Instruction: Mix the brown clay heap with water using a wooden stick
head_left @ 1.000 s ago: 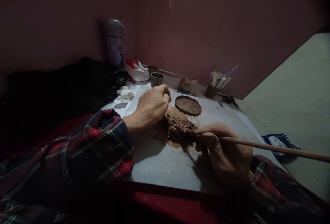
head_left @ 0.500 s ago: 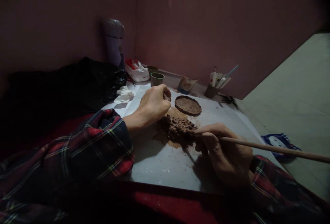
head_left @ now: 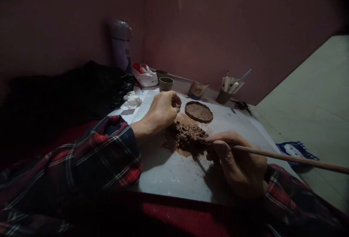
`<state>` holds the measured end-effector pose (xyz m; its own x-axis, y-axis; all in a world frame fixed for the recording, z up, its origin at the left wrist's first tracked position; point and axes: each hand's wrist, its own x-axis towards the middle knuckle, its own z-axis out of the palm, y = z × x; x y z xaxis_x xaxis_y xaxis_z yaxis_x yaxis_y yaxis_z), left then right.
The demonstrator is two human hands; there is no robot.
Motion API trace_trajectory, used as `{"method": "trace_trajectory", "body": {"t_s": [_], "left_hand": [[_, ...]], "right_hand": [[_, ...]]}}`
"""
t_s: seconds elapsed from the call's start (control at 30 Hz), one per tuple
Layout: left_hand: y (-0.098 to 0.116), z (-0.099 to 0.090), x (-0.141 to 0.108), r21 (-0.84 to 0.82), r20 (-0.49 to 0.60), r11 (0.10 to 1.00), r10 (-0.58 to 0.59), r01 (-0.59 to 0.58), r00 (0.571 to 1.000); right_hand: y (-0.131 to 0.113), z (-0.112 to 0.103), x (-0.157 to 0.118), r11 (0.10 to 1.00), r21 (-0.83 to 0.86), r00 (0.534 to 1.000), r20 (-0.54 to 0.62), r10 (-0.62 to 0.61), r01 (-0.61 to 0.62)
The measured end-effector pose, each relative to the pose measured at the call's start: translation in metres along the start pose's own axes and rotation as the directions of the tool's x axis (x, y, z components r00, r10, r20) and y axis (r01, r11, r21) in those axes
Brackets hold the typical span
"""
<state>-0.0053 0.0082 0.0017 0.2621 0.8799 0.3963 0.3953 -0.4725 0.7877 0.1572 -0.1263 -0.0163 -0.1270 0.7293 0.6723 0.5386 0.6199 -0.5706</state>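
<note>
A loose mound of crumbly brown material [head_left: 191, 135], like wet clay or pulp, lies on a white board [head_left: 169, 179] with a damp tan smear round it. Behind it sits a flat brown disc [head_left: 199, 111] with a raised rim. My left hand [head_left: 163, 106] is over the mound's far left side, fingers pinched on a small brown clump that mostly hides behind them. At the mound's right edge, my right hand [head_left: 240, 164] grips a long wooden stick [head_left: 289, 157] whose far end points right. The stick's working end is hidden by my fingers.
Along the back stand a green-rimmed cup [head_left: 166, 80], a stained cut container [head_left: 198, 89] and a cup of brushes and pens [head_left: 225, 95]. Crumpled white tissue [head_left: 131, 100] and a black plastic bag [head_left: 73, 88] lie left. A blue packet [head_left: 296, 151] is at right.
My left fingers have shifted slightly, and less of the brown clump shows between them. My right hand and the stick have hardly moved.
</note>
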Motion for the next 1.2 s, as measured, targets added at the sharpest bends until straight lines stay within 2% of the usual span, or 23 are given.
{"method": "trace_trajectory", "body": {"t_s": [0.17, 0.43, 0.77, 1.0, 1.2], "left_hand": [[-0.0042, 0.0004, 0.0002, 0.015, 0.047, 0.999, 0.032, -0.033, 0.998], [-0.0055, 0.0025, 0.0007, -0.054, 0.042, 0.998, 0.013, -0.011, 0.999], [0.0034, -0.0013, -0.0007, 0.063, -0.006, 0.997, 0.041, -0.041, 0.999], [-0.001, -0.0005, -0.0005, 0.076, -0.017, 0.995, 0.058, -0.057, 0.998], [-0.0041, -0.0003, -0.0007, 0.061, 0.02, 0.996, 0.069, -0.07, 0.997]], "right_hand": [[0.0016, -0.0012, -0.0012, 1.0, 0.001, 1.0, 0.011, 0.007, -0.007], [0.0044, -0.0018, 0.0011, 0.999, -0.008, 0.999, 0.021, -0.044, 0.044], [0.0022, -0.0022, 0.0023, 0.997, -0.04, 0.997, 0.023, -0.068, 0.069], [-0.0017, -0.0007, 0.0019, 0.999, -0.043, 1.0, -0.004, -0.01, 0.01], [-0.0047, 0.0, 0.0031, 0.998, -0.066, 1.0, 0.007, -0.01, 0.011]]}}
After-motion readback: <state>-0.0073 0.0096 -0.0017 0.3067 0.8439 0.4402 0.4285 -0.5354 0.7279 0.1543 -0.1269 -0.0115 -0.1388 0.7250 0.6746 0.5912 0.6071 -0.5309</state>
